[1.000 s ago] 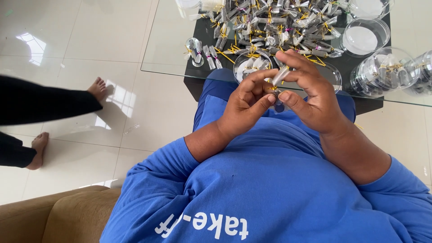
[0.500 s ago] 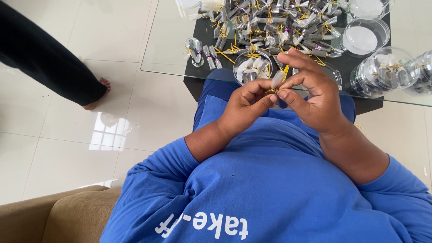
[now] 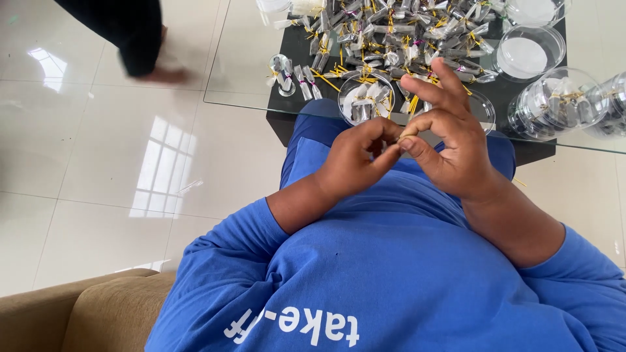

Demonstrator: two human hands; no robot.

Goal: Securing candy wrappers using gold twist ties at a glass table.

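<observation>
Just above the lap, the left hand (image 3: 355, 160) and right hand (image 3: 450, 146) meet fingertip to fingertip, both pinching a small yellow tie (image 3: 402, 135). Keeping that pinch tight and close to the fingertips should stop it slipping (my judgement). So little of it shows that its axis and heading cannot be told. Beyond, tied silver packets (image 3: 391, 32) cover the glass table (image 3: 241, 72).

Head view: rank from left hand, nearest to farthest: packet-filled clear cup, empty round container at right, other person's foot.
From the left hand:
1. Packet-filled clear cup, just above on the table edge.
2. Empty round container, upper right.
3. Other person's foot, far upper left on the floor, blurred.
</observation>
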